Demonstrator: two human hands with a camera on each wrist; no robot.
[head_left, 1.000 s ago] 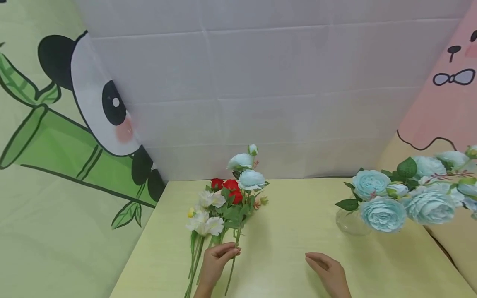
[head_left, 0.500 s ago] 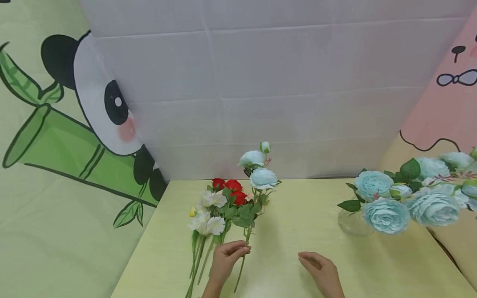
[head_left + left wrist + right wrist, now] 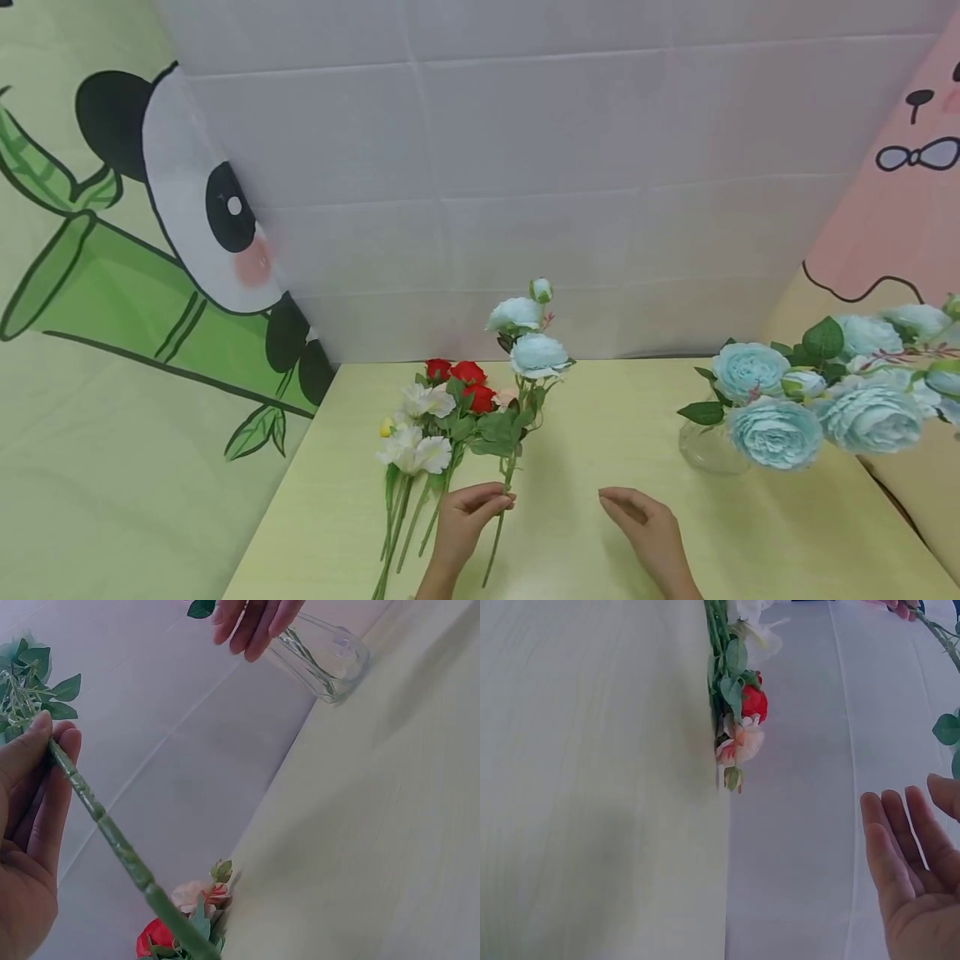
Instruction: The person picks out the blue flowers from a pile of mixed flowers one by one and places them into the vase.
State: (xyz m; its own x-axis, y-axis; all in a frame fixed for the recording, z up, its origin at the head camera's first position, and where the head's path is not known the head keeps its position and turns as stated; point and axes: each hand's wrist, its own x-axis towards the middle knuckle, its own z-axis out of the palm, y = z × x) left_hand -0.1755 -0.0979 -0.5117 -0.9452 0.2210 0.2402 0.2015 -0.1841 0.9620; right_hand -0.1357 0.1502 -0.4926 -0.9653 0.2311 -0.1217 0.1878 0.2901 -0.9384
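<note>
My left hand (image 3: 467, 523) pinches the green stem of an artificial light blue flower spray (image 3: 540, 356) between thumb and fingers. The spray stands nearly upright, with two blooms and a bud at its top. In the left wrist view, the stem's lower part (image 3: 124, 851) runs down past the fingertips. To the right, my right hand (image 3: 647, 529) hovers over the table with nothing in it. Its fingers (image 3: 919, 825) are loosely bent and apart from the thumb in the right wrist view.
Red flowers (image 3: 468, 373), white flowers (image 3: 405, 448) and a pink one (image 3: 742, 742) lie in a bunch at the left of the table (image 3: 600, 425). On the right stands a clear glass vase (image 3: 705, 450) holding several light blue blooms (image 3: 776, 433) that lean rightward. A pale cloth (image 3: 525, 167) hangs behind.
My left hand has carried the light blue flower spray to the right, away from the bunch. My right hand has shifted slightly left and farther from me, still holding nothing.
</note>
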